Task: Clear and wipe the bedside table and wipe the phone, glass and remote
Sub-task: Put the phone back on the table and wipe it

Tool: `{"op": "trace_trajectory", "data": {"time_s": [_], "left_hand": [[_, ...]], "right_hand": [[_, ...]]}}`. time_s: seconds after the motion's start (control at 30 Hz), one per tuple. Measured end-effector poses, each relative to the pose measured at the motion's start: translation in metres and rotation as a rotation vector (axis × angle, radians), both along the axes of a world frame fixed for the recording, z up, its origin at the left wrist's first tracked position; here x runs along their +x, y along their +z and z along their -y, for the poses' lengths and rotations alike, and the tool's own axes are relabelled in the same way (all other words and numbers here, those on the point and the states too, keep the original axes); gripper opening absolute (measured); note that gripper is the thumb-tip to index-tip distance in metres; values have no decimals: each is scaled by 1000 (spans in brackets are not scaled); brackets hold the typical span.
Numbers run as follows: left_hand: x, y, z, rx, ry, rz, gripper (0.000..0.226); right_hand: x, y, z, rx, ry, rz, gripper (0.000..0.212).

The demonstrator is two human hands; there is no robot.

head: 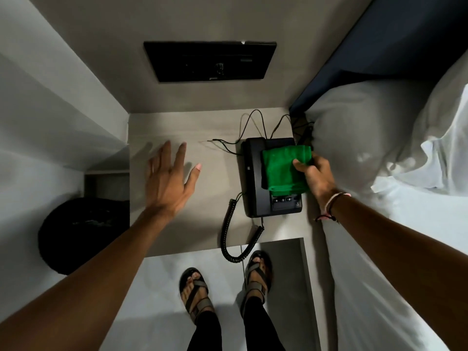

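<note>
A black corded phone [255, 193] sits on the right side of the grey bedside table [212, 214]. My right hand [317, 174] grips a folded green cloth [283, 168] and presses it on top of the phone's keypad area. The coiled handset cord [228, 239] hangs over the table's front edge. My left hand [168, 181] hovers over the bare left part of the tabletop, fingers spread, holding nothing. No glass or remote is visible.
Thin black cables [253, 125] run from the phone to the back wall. A black wall panel [210, 60] is mounted above. A white pillow [367, 138] and bed border the table's right side. A black round bin [81, 234] stands at the left.
</note>
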State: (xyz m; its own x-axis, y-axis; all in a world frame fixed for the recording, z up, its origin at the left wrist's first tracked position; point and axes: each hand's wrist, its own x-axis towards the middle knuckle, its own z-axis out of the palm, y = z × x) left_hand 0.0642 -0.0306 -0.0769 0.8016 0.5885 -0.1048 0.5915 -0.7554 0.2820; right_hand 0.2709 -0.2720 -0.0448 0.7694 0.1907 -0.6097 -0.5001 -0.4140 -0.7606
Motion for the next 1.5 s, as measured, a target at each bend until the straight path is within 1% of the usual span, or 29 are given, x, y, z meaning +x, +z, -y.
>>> {"op": "trace_trajectory", "data": {"time_s": [0.07, 0.1, 0.17, 0.27, 0.3, 0.37, 0.4, 0.47, 0.57, 0.7, 0.87, 1.07, 1.23, 1.4, 1.5], "left_hand": [[4, -18, 5, 44, -56, -66, 74], [5, -30, 12, 59, -80, -80, 74], [9, -42, 20, 105, -116, -75, 73], [25, -54, 37, 137, -171, -76, 73], [30, -58, 43, 145, -174, -67, 72], [38, -66, 52, 145, -173, -70, 71], [40, -72, 56, 144, -178, -78, 71], [38, -83, 61, 162, -195, -94, 71], [36, -92, 62, 196, -178, -65, 70], [36, -97, 64, 237, -164, -22, 67], [36, -97, 64, 263, -163, -15, 67], [34, -99, 63, 253, -165, -16, 67], [34, -101, 64, 300, -157, 17, 66], [34, -100, 63, 243, -171, -4, 68], [35, -100, 63, 246, -169, -24, 69]], "right_hand": [[-1, -9, 4, -69, 67, 71, 32], [-3, -15, 7, -129, 120, 137, 33], [-7, -20, 5, -275, 244, 331, 40], [-13, -25, 3, -506, 383, 675, 61], [-14, -24, 2, -582, 422, 789, 64], [-14, -25, 1, -654, 540, 949, 61], [-13, -27, 3, -662, 615, 980, 58], [-14, -34, 6, -662, 739, 971, 55], [-12, -45, 7, -686, 798, 950, 60], [-7, -55, 2, -693, 772, 994, 66], [5, -56, -18, -682, 654, 1069, 56], [33, -48, -43, -680, 668, 1052, 50], [16, -52, -15, -628, 648, 1111, 49], [-9, -58, 13, -589, 642, 1106, 46], [-23, -59, 27, -575, 659, 1095, 46]]}}
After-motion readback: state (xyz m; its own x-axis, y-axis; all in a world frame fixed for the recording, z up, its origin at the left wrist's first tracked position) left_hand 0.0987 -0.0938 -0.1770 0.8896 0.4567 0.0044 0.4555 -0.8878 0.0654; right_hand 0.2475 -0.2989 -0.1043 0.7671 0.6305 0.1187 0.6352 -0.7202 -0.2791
